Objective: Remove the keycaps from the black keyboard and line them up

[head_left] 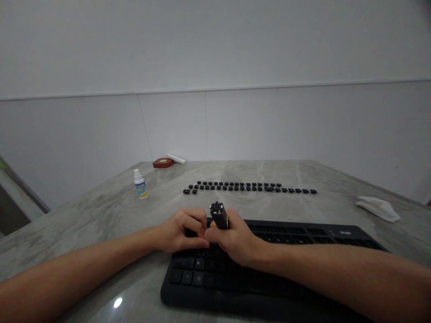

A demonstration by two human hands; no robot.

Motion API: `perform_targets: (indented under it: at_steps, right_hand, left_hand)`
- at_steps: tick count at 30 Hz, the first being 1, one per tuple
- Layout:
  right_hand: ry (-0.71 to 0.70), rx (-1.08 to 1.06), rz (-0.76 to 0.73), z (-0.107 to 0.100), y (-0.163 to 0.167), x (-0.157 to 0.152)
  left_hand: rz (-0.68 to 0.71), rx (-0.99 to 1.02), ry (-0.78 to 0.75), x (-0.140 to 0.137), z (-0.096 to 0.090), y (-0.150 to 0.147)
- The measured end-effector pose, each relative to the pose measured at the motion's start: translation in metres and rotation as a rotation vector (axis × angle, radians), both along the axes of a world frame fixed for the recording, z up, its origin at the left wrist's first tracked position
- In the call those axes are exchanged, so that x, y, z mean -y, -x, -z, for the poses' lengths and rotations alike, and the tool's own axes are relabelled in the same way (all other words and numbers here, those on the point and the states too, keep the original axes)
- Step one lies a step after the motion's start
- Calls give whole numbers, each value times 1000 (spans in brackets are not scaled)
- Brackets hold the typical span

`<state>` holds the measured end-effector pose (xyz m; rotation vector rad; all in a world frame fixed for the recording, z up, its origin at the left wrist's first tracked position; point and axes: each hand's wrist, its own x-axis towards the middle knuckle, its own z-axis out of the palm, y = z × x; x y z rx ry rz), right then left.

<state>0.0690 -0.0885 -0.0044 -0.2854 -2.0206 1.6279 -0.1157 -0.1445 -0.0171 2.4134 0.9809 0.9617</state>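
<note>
A black keyboard lies on the table in front of me, partly covered by my hands and right forearm. My right hand is closed round a slim black tool whose squarish end points up; its lower end is hidden. Beside it, my left hand has its fingers curled in a pinch over the upper left of the keyboard, meeting the right fingertips. Whatever sits between the left fingers is hidden. Several keys show at the keyboard's lower left. Loose black keycaps stand in rows behind the keyboard.
A small white bottle with a coloured label stands at the left. Farther back are a red-brown case and a white strip-like item. A folded white cloth or tissue lies at the right. A pale wall rises behind the marbled table.
</note>
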Motion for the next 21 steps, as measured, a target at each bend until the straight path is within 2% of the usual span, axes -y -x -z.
perform_targets:
  at_steps: [8, 16, 19, 21]
  right_hand:
    - [-63, 57, 40, 3, -2, 1]
    - [-188, -24, 32, 2, -6, -5]
    - [-208, -48, 54, -1, -9, -6]
    - [-236, -75, 97, -3, -9, -7]
  left_hand:
    - [14, -29, 9, 1, -1, -2]
    - [-18, -15, -2, 1, -1, 0]
    - [-63, 1, -25, 3, 0, -1]
    - [-167, 26, -74, 2, 2, 0]
